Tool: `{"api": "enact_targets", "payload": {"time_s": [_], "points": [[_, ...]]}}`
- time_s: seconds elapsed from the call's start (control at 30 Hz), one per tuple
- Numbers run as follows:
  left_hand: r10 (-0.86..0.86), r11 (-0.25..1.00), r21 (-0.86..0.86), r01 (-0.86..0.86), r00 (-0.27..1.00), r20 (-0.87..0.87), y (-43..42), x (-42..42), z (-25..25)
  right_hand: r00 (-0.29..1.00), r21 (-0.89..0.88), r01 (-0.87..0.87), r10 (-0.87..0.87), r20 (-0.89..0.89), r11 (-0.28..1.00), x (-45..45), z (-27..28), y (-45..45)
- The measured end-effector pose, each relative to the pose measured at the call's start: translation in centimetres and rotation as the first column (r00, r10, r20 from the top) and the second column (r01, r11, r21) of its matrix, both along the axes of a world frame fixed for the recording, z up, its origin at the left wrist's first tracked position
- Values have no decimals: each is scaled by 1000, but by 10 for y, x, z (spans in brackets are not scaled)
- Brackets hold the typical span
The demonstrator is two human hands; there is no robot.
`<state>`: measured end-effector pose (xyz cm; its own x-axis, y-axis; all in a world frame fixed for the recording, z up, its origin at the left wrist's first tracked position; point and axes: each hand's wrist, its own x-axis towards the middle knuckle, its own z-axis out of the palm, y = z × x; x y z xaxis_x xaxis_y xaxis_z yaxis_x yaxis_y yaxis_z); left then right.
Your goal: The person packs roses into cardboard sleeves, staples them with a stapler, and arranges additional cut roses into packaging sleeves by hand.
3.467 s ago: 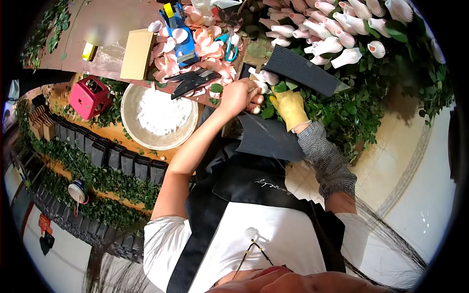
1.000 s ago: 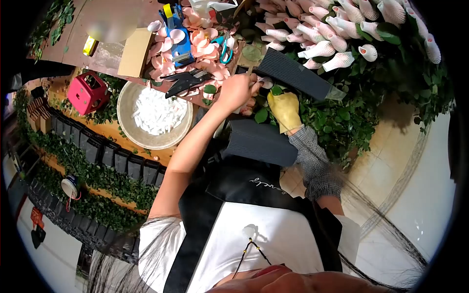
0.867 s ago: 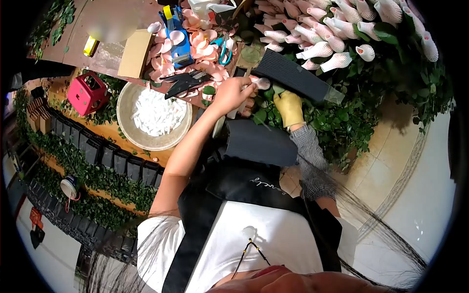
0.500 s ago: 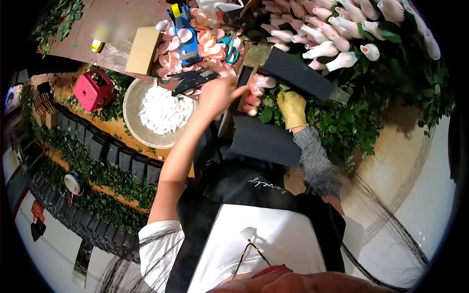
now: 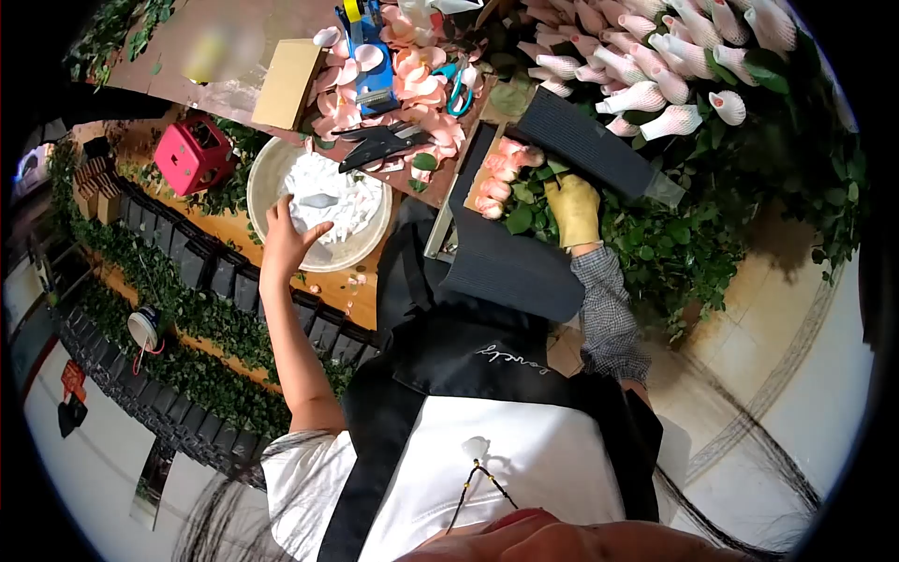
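My bare left hand [image 5: 292, 236] is at the near-left rim of a round basin [image 5: 258, 220], its thumb and fingers spread with nothing between them. Inside the basin lies a heap of white foam net sleeves [image 5: 351, 192]; a greyish, blurred piece [image 5: 319, 199] is on top, apart from the fingers. My right hand [image 5: 572, 208], in a yellow glove, is closed around leafy rose stems [image 5: 538, 201], partly hidden by leaves. The heads of several pink roses [image 5: 501, 173] rest in a row against a board, between two dark ribbed flaps [image 5: 510, 267].
Many net-wrapped roses [image 5: 670, 80] are piled at the back right. On the table lie loose pink petals [image 5: 419, 80], a blue tape dispenser [image 5: 375, 80], teal scissors [image 5: 457, 89], a black tool [image 5: 379, 145] and a cardboard block [image 5: 286, 84]. A pink stool [image 5: 194, 155] stands left.
My left hand has moved from beside the roses leftward to the basin and spread open. The white sleeve seen among the rose heads is gone from there. My right hand stays at the stems.
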<state>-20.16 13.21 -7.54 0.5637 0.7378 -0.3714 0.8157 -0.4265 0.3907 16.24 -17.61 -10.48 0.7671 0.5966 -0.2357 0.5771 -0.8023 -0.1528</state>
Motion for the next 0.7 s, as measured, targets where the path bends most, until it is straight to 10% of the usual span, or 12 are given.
{"api": "enact_targets", "payload": {"time_s": [0.1, 0.23, 0.43, 0.5, 0.67, 0.7], "points": [[-131, 986, 120, 112, 978, 162, -14, 47, 4, 1000, -43, 2, -2, 1, 999, 0, -2, -2], [-98, 915, -298, 271, 868, 487, -69, 158, 8, 998, 38, -61, 61, 2, 997, -3, 10, 2], [-313, 891, -52, 452, 691, 652, -121, 249, -41, 996, -121, -59, 51, -68, 991, -3, 30, -4], [-310, 887, -68, 456, 698, 646, -117, 250, -42, 935, 331, -100, 203, -291, 938, -8, 59, -14], [-141, 795, -256, 550, 577, 804, -117, 238, 16, 961, 554, 55, 106, -254, 830, -38, 144, -13], [-100, 707, -459, 538, 719, 688, -119, 239, 31, 957, 607, 192, -9, -291, 771, -45, 150, -8]]}}
